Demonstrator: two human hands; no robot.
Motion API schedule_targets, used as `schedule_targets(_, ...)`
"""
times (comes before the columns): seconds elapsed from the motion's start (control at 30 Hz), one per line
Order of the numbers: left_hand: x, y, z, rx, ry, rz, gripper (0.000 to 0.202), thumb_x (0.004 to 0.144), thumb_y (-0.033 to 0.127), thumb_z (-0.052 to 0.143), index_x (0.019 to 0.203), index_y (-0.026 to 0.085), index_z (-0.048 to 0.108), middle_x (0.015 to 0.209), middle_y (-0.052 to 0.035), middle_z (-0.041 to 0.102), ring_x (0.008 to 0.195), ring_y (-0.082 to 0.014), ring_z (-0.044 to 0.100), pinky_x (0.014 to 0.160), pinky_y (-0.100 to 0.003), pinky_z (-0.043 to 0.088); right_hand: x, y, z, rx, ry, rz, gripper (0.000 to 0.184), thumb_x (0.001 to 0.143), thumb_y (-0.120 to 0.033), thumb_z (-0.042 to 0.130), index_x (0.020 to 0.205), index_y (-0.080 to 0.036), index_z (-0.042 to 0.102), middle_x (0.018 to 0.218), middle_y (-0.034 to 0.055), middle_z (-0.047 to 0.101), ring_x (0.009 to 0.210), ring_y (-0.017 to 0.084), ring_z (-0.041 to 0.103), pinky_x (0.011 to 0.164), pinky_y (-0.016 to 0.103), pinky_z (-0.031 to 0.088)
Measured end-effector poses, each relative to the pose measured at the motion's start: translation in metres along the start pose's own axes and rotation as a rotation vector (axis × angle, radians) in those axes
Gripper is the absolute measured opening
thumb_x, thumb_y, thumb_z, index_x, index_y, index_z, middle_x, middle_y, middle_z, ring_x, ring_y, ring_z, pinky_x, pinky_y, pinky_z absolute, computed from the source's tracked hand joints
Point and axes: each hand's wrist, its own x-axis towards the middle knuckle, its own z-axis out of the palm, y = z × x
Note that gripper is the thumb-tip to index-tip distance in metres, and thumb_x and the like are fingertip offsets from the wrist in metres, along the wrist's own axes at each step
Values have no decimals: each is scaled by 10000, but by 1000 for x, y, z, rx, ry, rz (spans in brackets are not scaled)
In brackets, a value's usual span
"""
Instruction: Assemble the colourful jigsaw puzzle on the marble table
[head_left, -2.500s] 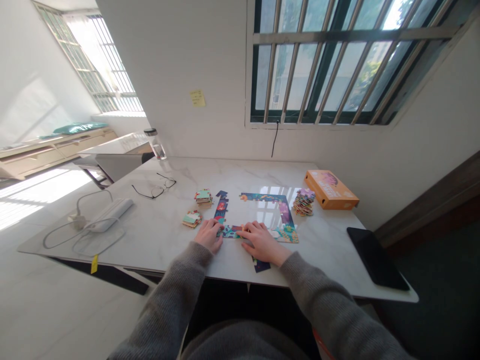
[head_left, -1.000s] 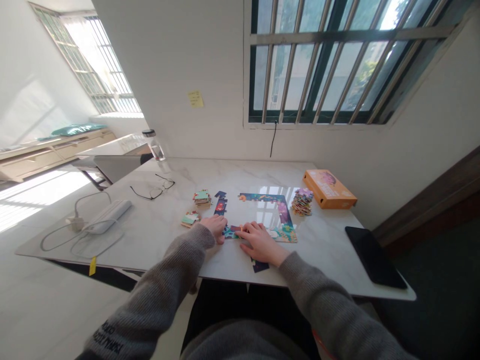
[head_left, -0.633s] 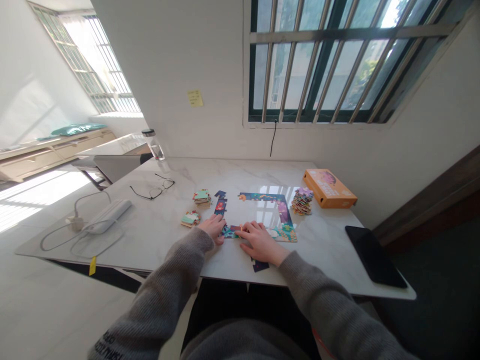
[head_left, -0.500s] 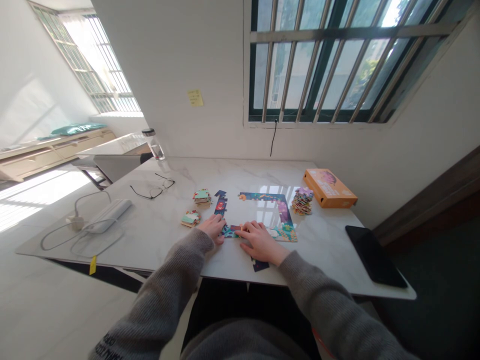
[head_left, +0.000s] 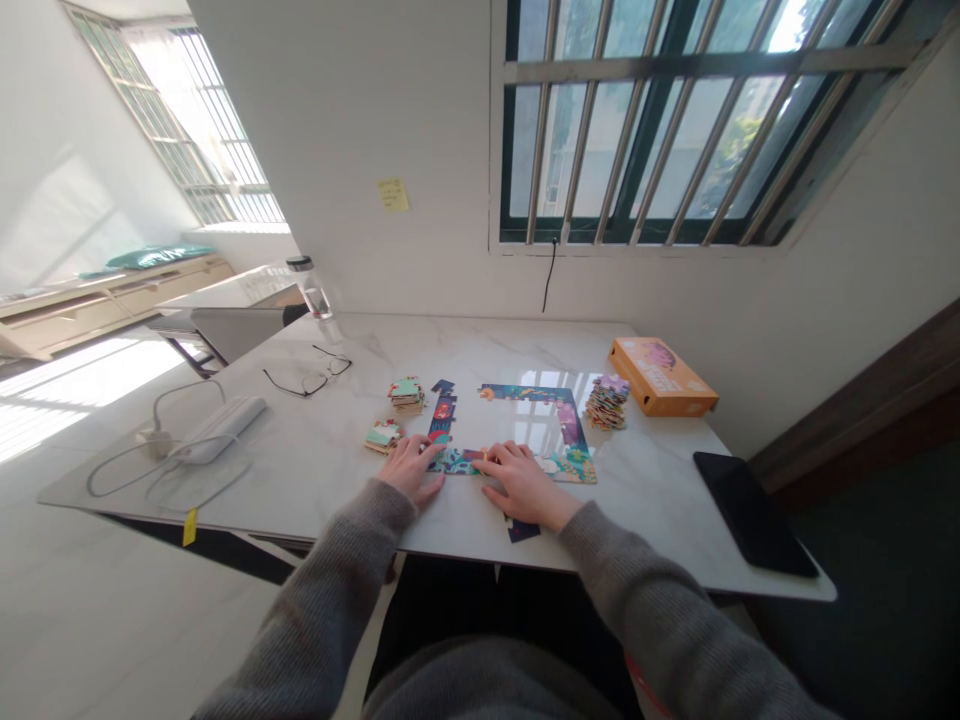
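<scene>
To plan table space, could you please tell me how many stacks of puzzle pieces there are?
3. One stack and a nearer stack lie left of the puzzle border, a third stack right of it, by the orange box.

A partly built jigsaw frame lies mid-table on the marble table, near its front edge, with a loose piece in front. Two small stacks of pieces sit left of it, a taller stack right. Behind that stack, a box occupies the back-right corner; a tablet lies along the right edge. Glasses and a bottle sit back-left; a cabled device lies near the left edge.
</scene>
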Motion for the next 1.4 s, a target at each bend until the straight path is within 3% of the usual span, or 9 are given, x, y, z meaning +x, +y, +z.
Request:
schedule_targets(0.27,-2,3,13,-9,-3,-23,361,883,349,564,1232,289,637,1248,-62,581,1067,-293,479,963,-467,424,0,1,2,3,8,6,410,922,-310,602,1325,-242,576,1151,87,560,1077,255,440,949,413,359)
schedule_targets(0.4,-3,0,12,-45,-4,-13,484,825,257,577,1308,282,596,1340,-38,582,1064,-284,471,984,-462,403,0,0,2,2,9,5,413,917,-308,608,1323,-242,578,1152,84,560,1077,253,443,951,411,360)
schedule_targets(0.5,4,-6,7,-45,-85,32,628,767,174,563,1381,307,540,1407,-6,565,1035,-272,481,963,-451,395,0,0,2,2,15,3,418,918,-310,607,1329,-244,574,1149,84,560,1077,253,443,952,410,359)
schedule_targets(0.67,22,-16,-6,-12,-281,52,721,745,161,559,1439,336,468,1357,-7,605,1044,-270,495,902,-418,394,1,1,3,4,5,3,420,916,-308,607,1330,-244,574,1146,88,563,1069,256,446,941,409,359)
schedule_targets(0.87,28,-18,-13,26,-344,53,774,734,135,540,1468,345,414,1392,-8,576,1067,-276,477,902,-432,381,0,1,3,7,6,3,423,916,-308,608,1333,-248,570,1151,88,561,1079,257,441,946,409,353)
schedule_targets(1.1,16,-12,-13,12,-297,39,731,727,126,524,1426,329,457,1411,2,563,1084,-274,468,922,-440,381,1,2,4,-3,2,2,427,917,-313,607,1336,-240,567,1157,90,559,1077,257,441,949,411,347)
schedule_targets(1.4,0,-13,5,-66,-66,18,398,853,292,580,1251,293,600,1189,-42,694,1060,-283,480,986,-478,358,0,1,3,-1,-3,8,423,924,-314,594,1340,-242,565,1163,94,559,1078,262,443,952,419,348)
